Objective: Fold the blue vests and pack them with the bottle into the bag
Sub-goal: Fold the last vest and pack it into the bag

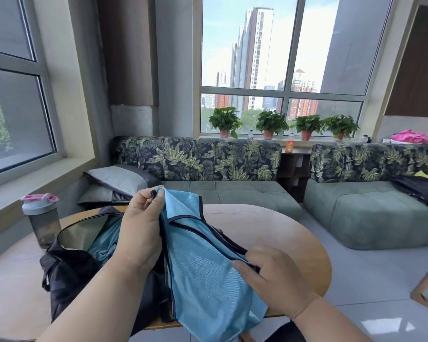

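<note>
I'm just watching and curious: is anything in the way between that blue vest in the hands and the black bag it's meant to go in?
Nothing visible blocks it. The blue vest, pinched by the left hand and right hand, hangs beside the black bag, whose mouth gapes open with another blue garment already inside.

The left half of the table (269, 233) is taken up by the black bag (69, 272), whose open mouth is partly filled by a blue vest (104, 240). The bottle (42, 219) stands upright at the table's far left edge, just beside the bag. A second vest (203, 267) is held over the near middle. Bare tabletop is left along the far and right edges.
</note>
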Demonstrator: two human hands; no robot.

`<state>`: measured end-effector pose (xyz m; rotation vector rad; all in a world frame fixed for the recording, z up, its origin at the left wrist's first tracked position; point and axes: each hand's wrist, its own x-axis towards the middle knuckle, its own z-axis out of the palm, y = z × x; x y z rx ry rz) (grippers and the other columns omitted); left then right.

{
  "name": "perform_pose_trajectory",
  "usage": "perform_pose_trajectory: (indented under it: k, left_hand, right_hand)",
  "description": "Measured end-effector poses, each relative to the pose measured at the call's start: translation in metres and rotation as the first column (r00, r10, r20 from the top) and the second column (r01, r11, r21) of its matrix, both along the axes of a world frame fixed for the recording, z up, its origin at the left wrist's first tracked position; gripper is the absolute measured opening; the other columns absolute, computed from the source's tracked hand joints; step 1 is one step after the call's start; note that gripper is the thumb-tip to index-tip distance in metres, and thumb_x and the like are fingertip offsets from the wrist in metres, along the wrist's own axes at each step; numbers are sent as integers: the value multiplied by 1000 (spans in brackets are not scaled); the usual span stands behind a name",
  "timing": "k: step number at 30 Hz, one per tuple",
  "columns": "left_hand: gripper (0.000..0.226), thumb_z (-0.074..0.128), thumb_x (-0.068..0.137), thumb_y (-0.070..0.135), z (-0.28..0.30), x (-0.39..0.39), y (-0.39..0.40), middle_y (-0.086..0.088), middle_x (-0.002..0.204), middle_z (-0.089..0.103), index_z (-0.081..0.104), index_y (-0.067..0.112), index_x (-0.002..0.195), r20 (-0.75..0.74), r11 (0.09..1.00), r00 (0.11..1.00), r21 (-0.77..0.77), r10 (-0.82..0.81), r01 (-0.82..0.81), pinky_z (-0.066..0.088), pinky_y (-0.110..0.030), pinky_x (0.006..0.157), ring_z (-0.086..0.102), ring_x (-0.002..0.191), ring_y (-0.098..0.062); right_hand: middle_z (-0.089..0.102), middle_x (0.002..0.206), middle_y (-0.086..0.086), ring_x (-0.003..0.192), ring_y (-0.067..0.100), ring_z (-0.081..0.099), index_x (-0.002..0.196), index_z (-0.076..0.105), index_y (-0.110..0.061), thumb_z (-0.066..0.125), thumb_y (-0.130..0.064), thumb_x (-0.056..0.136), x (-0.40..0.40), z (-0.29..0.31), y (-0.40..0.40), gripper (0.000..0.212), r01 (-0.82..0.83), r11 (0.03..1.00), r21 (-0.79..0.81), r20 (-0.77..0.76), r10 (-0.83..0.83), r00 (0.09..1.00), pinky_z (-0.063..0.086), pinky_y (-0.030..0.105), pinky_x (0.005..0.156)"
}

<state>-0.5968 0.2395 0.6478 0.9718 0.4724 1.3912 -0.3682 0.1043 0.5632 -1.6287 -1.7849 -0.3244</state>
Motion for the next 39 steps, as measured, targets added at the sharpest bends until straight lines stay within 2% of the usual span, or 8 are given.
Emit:
perform_pose_trajectory:
  k: [5, 11, 14, 17, 21, 27, 32, 39]
  left_hand:
    - [21, 63, 104, 19, 3, 3, -7, -1, 89, 69, 70, 24, 85, 13, 998, 998, -19, -55, 55, 52, -36, 87, 63, 80, -15]
    - [16, 63, 103, 15, 3, 13, -17, -1, 88, 67, 58, 19, 88, 23, 987, 987, -15, -158, 158, 59, -28, 77, 64, 75, -13]
    - [15, 62, 102, 14, 4, 20, -26, -2, 86, 66, 56, 18, 89, -7, 977, 978, 17, -210, 210, 56, -29, 74, 62, 74, -14]
    - [11, 68, 95, 18, 4, 23, -32, -7, 86, 65, 58, 15, 91, -55, 973, 973, 43, -222, 225, 56, -31, 72, 62, 75, -17]
    - [6, 67, 94, 13, 1, 26, -34, -5, 91, 65, 63, 14, 98, -64, 972, 972, 55, -225, 229, 58, -28, 74, 64, 80, -16]
    - [35, 63, 101, 10, -1, 24, -33, -7, 114, 75, 67, 18, 135, -92, 962, 958, -1, -271, 272, 61, -29, 84, 72, 97, -17]
    - [32, 66, 95, 8, -1, 21, -31, -11, 111, 76, 73, 10, 126, -56, 948, 947, -52, -316, 313, 61, -27, 79, 73, 94, -18]
    - [20, 65, 91, 2, -3, 15, -30, -12, 93, 73, 77, 11, 105, -56, 934, 934, -79, -353, 348, 62, -29, 73, 72, 80, -20]
  right_hand:
    - [51, 67, -5, 69, 11, 50, 65, 50, -20, 23, -82, 98, -2, 7, -3, 75, 26, 990, -137, -86, -38, 996, 41, 32, 63]
    - [65, 93, -12, 80, 8, 59, 97, 72, -37, 65, -45, 99, -23, 29, 0, 11, -31, 998, -62, -532, -7, 847, 48, 17, 72]
    - [70, 101, -8, 79, 5, 59, 118, 70, -38, 77, -20, 91, -40, 43, 7, 33, -209, 971, -117, -722, 62, 689, 51, 19, 75]
    - [77, 102, -11, 87, 2, 68, 115, 73, -28, 79, -13, 90, -51, 53, 12, 30, -315, 943, -103, -751, 134, 646, 54, 20, 80]
    - [79, 108, 1, 103, 23, 75, 116, 74, -28, 82, -17, 87, -59, 53, 21, 32, -280, 959, 38, -871, 169, 462, 60, 45, 96]
    - [77, 116, 15, 112, 38, 73, 115, 76, -16, 78, -17, 94, -57, 56, 23, 21, -304, 942, 139, -952, 212, 221, 54, 61, 104]
    - [78, 115, 14, 113, 35, 73, 112, 79, -16, 63, -40, 104, -56, 59, 24, 30, -237, 964, 120, -979, 155, 134, 51, 61, 108]
    - [77, 113, 20, 114, 46, 69, 109, 79, -11, 67, -27, 102, -60, 59, 24, 21, -247, 960, 132, -973, 174, 153, 51, 66, 104]
